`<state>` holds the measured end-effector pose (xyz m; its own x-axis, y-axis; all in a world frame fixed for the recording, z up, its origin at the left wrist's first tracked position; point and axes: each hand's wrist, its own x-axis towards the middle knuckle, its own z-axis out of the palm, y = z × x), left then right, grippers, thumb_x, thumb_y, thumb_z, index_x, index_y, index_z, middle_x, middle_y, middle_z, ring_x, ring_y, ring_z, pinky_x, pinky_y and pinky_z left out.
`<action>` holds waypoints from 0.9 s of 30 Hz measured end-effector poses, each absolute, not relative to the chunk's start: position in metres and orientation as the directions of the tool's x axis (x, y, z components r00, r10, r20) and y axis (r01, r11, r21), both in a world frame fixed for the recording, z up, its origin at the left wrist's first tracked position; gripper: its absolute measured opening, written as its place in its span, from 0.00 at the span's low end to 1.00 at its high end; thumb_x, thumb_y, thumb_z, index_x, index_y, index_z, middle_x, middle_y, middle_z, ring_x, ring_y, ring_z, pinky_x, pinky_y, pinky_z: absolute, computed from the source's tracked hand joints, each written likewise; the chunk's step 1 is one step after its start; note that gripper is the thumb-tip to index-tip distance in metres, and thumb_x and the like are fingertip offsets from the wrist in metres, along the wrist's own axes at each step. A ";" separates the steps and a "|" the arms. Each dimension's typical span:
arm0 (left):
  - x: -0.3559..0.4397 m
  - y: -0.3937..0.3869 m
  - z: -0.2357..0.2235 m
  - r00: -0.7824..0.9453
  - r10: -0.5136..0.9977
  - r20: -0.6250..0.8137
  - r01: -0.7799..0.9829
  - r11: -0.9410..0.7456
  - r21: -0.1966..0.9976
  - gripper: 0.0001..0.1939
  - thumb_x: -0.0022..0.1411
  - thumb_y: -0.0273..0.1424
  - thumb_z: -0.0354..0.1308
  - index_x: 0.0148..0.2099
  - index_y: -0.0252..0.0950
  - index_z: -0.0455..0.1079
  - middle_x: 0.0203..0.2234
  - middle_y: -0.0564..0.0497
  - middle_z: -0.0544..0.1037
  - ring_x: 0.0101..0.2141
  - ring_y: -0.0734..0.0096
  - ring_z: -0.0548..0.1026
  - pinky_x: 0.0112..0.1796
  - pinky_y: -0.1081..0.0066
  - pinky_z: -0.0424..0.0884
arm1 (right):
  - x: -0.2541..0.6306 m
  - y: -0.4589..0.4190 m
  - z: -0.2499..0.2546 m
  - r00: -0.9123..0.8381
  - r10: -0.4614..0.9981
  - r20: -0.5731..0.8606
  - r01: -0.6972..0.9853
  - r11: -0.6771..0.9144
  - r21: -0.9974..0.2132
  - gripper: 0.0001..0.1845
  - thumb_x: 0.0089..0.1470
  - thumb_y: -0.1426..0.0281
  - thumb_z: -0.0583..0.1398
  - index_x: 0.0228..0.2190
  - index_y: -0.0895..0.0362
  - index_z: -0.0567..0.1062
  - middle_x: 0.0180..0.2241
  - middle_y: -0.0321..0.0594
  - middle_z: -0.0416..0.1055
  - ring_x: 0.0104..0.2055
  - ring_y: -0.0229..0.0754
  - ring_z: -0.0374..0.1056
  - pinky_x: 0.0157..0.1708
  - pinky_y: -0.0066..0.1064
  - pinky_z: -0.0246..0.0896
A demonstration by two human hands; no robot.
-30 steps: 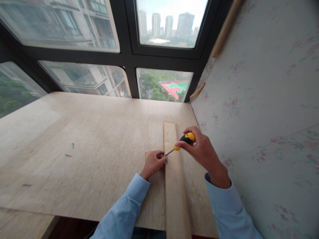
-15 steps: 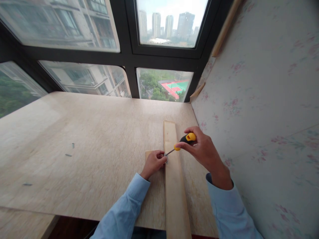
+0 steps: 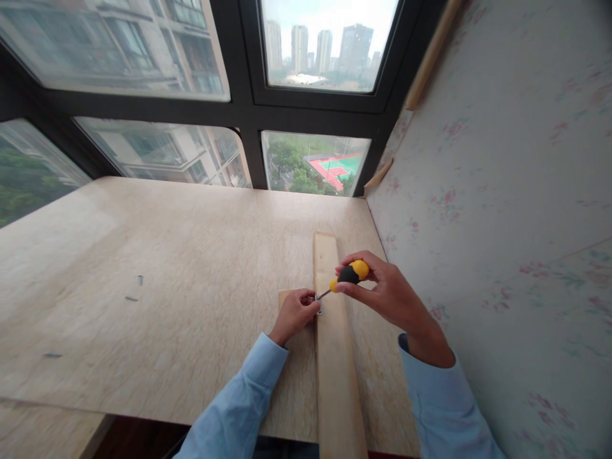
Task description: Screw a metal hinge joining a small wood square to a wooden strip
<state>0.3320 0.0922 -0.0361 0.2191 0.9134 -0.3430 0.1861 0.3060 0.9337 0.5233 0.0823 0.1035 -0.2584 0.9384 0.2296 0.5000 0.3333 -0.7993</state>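
Yellow and black screwdriver (image 3: 351, 274), pale tan board (image 3: 335, 357), streaked beige ledge (image 3: 201, 274), pink-flowered wallpaper (image 3: 507, 191)

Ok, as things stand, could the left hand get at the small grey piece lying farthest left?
Probably yes: nothing stands between the left hand and that grey piece, though it lies well off leftward and the hand would first have to leave the metal bracket.

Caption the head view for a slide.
Right hand holds a yellow-black screwdriver to a small metal piece on a wooden board, left hand close beside it.
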 end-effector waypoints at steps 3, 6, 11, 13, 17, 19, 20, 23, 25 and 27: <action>0.332 0.092 -0.037 0.228 0.911 -0.345 0.178 0.309 0.934 0.15 0.52 0.28 0.59 0.43 0.29 0.74 0.28 0.49 0.77 0.27 0.70 0.75 0.25 0.74 0.72 | 0.518 0.087 0.100 -0.041 0.963 0.266 0.700 0.218 -0.681 0.24 0.49 0.48 0.66 0.32 0.55 0.68 0.24 0.36 0.69 0.26 0.42 0.67 0.29 0.35 0.67; 0.332 0.092 -0.037 0.230 0.913 -0.336 0.183 0.299 0.937 0.15 0.52 0.29 0.59 0.43 0.28 0.74 0.27 0.49 0.77 0.27 0.70 0.75 0.25 0.74 0.72 | 0.518 0.088 0.094 -0.055 0.972 0.229 0.608 0.215 -0.765 0.28 0.51 0.48 0.65 0.43 0.55 0.67 0.35 0.42 0.74 0.35 0.45 0.72 0.37 0.37 0.70; 0.332 0.092 -0.038 0.220 0.919 -0.327 0.201 0.285 0.937 0.16 0.52 0.29 0.59 0.44 0.28 0.73 0.28 0.49 0.77 0.27 0.70 0.74 0.25 0.73 0.72 | 0.531 0.079 0.095 -0.401 0.901 0.167 0.363 0.324 -0.874 0.27 0.60 0.62 0.60 0.58 0.51 0.60 0.62 0.47 0.61 0.64 0.46 0.60 0.63 0.42 0.59; 0.332 0.092 -0.039 0.215 0.918 -0.332 0.210 0.288 0.934 0.16 0.53 0.28 0.59 0.44 0.28 0.73 0.28 0.49 0.77 0.26 0.71 0.74 0.25 0.73 0.73 | 0.536 0.077 0.099 -0.428 0.892 0.147 0.320 0.302 -0.898 0.22 0.62 0.65 0.58 0.56 0.51 0.62 0.60 0.46 0.64 0.63 0.44 0.63 0.62 0.40 0.61; 0.332 0.093 -0.038 0.208 0.915 -0.345 0.219 0.301 0.928 0.16 0.53 0.27 0.59 0.45 0.28 0.73 0.28 0.48 0.77 0.26 0.71 0.74 0.25 0.74 0.72 | 0.534 0.081 0.103 -0.285 0.948 0.143 0.405 0.254 -0.878 0.20 0.54 0.58 0.66 0.44 0.54 0.70 0.43 0.42 0.74 0.45 0.45 0.75 0.48 0.38 0.73; 0.332 0.093 -0.036 0.207 0.913 -0.352 0.212 0.309 0.927 0.16 0.53 0.27 0.59 0.45 0.27 0.73 0.28 0.48 0.78 0.27 0.70 0.75 0.25 0.74 0.72 | 0.530 0.084 0.102 -0.167 0.967 0.190 0.530 0.251 -0.810 0.23 0.48 0.54 0.69 0.37 0.55 0.70 0.34 0.39 0.74 0.36 0.45 0.74 0.40 0.38 0.74; 0.332 0.092 -0.036 0.210 0.911 -0.354 0.207 0.312 0.927 0.16 0.53 0.27 0.59 0.45 0.28 0.73 0.28 0.48 0.78 0.27 0.70 0.75 0.25 0.74 0.73 | 0.527 0.085 0.101 -0.120 0.969 0.216 0.573 0.245 -0.782 0.24 0.47 0.53 0.70 0.35 0.55 0.69 0.32 0.38 0.73 0.34 0.45 0.73 0.37 0.38 0.74; 0.332 0.092 -0.035 0.221 0.910 -0.352 0.199 0.311 0.929 0.15 0.52 0.27 0.59 0.44 0.28 0.74 0.29 0.47 0.78 0.28 0.69 0.75 0.26 0.74 0.73 | 0.524 0.087 0.098 -0.088 0.966 0.243 0.557 0.250 -0.792 0.26 0.47 0.53 0.70 0.38 0.54 0.68 0.35 0.38 0.73 0.36 0.45 0.74 0.38 0.38 0.74; 0.332 0.092 -0.034 0.224 0.909 -0.351 0.195 0.311 0.930 0.15 0.53 0.28 0.59 0.44 0.28 0.73 0.29 0.48 0.78 0.28 0.69 0.76 0.26 0.73 0.73 | 0.527 0.085 0.096 -0.163 0.961 0.222 0.466 0.274 -0.841 0.27 0.51 0.55 0.68 0.46 0.53 0.66 0.43 0.41 0.73 0.43 0.45 0.74 0.45 0.38 0.75; 0.332 0.092 -0.035 0.226 0.908 -0.354 0.193 0.314 0.930 0.16 0.53 0.28 0.59 0.44 0.28 0.73 0.29 0.48 0.78 0.28 0.69 0.75 0.26 0.73 0.73 | 0.532 0.082 0.094 -0.279 0.940 0.197 0.388 0.298 -0.872 0.29 0.57 0.60 0.65 0.55 0.51 0.61 0.53 0.44 0.70 0.53 0.44 0.71 0.52 0.39 0.72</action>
<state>0.3318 0.0918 -0.0346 0.2259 0.9077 -0.3536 0.1934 0.3140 0.9295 0.5322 0.0818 0.0939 -0.2795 0.9397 0.1972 0.3879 0.2984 -0.8721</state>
